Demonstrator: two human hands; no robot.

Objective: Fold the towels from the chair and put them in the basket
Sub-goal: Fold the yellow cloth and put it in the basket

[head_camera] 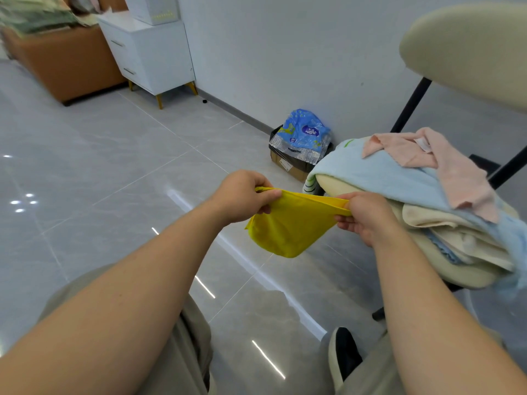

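Yellow towel point(288, 223) held up in air above floor point(114, 155), just left of chair point(467, 49); top edge pulled taut between both hands. Left hand point(242, 196) pinched on left end, thumb over edge, fingers curled beneath. Right hand point(363, 213) pinched on right end, forearms both extended forward. Blue towel point(385, 172), pink towel point(445, 166), cream towel point(456, 226) heaped on chair seat
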